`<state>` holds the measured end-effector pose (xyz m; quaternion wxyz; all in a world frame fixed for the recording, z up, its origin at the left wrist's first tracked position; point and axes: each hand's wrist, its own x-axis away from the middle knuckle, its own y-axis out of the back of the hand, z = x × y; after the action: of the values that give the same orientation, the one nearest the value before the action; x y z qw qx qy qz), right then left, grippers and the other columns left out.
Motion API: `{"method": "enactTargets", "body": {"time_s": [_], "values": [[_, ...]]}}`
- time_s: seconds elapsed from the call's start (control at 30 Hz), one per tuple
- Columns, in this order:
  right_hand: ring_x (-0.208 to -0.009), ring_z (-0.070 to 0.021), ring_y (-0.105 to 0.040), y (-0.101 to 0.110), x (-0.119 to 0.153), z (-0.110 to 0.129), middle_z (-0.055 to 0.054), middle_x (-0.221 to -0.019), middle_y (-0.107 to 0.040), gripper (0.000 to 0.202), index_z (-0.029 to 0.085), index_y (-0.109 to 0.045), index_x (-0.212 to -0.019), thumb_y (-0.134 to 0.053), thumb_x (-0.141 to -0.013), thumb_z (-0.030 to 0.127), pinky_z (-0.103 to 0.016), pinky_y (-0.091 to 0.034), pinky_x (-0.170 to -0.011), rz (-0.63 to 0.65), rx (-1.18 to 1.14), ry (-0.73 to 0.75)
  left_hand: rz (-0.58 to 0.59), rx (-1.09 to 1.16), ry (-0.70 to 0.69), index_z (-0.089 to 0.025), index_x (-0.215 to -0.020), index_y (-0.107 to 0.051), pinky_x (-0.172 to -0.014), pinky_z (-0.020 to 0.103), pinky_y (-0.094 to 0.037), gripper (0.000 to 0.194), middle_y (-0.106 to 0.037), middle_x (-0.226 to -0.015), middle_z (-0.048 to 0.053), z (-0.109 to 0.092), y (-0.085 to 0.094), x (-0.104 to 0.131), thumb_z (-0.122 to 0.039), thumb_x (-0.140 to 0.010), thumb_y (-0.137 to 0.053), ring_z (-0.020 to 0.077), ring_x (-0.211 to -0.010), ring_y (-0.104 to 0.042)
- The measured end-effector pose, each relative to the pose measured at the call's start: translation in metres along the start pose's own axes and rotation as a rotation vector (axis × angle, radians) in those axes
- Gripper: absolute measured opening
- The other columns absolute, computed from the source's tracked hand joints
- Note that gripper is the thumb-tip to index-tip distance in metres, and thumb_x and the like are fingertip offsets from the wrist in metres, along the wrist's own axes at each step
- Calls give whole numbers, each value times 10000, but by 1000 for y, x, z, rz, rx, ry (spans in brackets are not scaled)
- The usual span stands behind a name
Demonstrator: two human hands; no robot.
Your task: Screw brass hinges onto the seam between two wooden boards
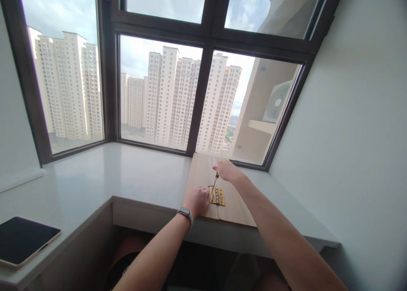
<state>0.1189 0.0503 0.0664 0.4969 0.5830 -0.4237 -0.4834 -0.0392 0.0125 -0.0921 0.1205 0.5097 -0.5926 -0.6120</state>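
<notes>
Two wooden boards (200,172) lie side by side on the white sill, and a brass hinge (221,197) with several screws on it spans the seam between them. My right hand (226,170) is closed around the handle of a screwdriver (216,181), whose shaft slants down to the left leaf of the hinge. Beside that leaf rests my left hand (198,200), fingers curled at the hinge's left edge; what they hold, if anything, is hidden. A wristband is on my left wrist.
The white sill (143,168) runs along the windows and bends toward me at the left. A dark-screened tablet (27,240) lies at the far left. A window frame (197,100) stands behind the boards, and a white wall (343,126) rises at the right.
</notes>
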Motion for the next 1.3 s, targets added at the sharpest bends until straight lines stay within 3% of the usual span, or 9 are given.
{"method": "enactTargets", "body": {"time_s": [0.1,0.27,0.47,0.57,0.73,0.9,1.03,1.1,1.3], "values": [[-1128,-299,-680,4,-2,1,-211,-1218,-713,404,154,-712,-1140,-455,-1063,456,-340,-485,-881,16,94,3,3,-3,-5,-166,-939,-695,-822,336,-503,285,-735,-943,123,0,1,0,-253,-1049,-447,239,-936,-671],[-1095,-281,-687,9,-5,1,-186,-1180,-730,267,164,-711,-1113,-545,-1027,356,-329,-487,-842,53,124,36,8,-9,2,-161,-924,-698,-819,338,-508,307,-735,-944,129,-2,2,0,-260,-1053,-437,241,-938,-672],[-1019,-215,-679,8,-6,1,-74,-1100,-745,89,226,-697,-1001,-667,-925,190,-278,-463,-811,29,50,148,4,-7,15,-154,-932,-700,-821,350,-510,302,-734,-948,130,-3,3,1,-260,-1053,-445,246,-943,-673],[-1001,-225,-683,5,-10,-1,-88,-1097,-740,95,215,-691,-1005,-685,-934,278,-287,-465,-813,29,-2,117,12,-2,20,-150,-936,-699,-831,351,-509,306,-732,-957,134,-4,4,1,-260,-1058,-440,242,-940,-673],[-1034,-281,-690,4,-9,-3,-173,-1142,-724,362,191,-689,-1074,-531,-1024,512,-335,-477,-808,32,23,28,8,-5,14,-155,-934,-693,-829,344,-512,304,-730,-963,130,-4,4,1,-258,-1057,-435,239,-943,-672],[-1013,-267,-687,7,-6,-4,-163,-1146,-721,251,192,-681,-1060,-573,-1017,415,-326,-469,-781,69,22,36,2,-2,10,-157,-931,-690,-807,347,-517,299,-730,-944,125,-4,2,0,-252,-1051,-434,239,-922,-676],[-956,-230,-677,8,-6,-4,-94,-1072,-734,62,222,-662,-1003,-659,-955,261,-290,-440,-729,88,14,89,-8,-2,3,-157,-917,-687,-815,346,-516,299,-728,-942,126,-2,0,0,-251,-1051,-437,238,-927,-675],[-979,-227,-667,7,-7,-5,-71,-1056,-735,74,234,-657,-992,-681,-925,215,-280,-432,-723,87,8,120,-18,4,-4,-159,-913,-685,-808,344,-516,301,-728,-936,122,-2,0,0,-254,-1052,-436,237,-919,-674],[-995,-262,-678,6,-6,-5,-132,-1137,-714,205,219,-650,-1107,-593,-993,380,-319,-460,-761,87,13,64,-6,1,13,-156,-922,-696,-825,349,-516,310,-730,-947,132,-4,3,1,-251,-1054,-432,240,-932,-676]]}}
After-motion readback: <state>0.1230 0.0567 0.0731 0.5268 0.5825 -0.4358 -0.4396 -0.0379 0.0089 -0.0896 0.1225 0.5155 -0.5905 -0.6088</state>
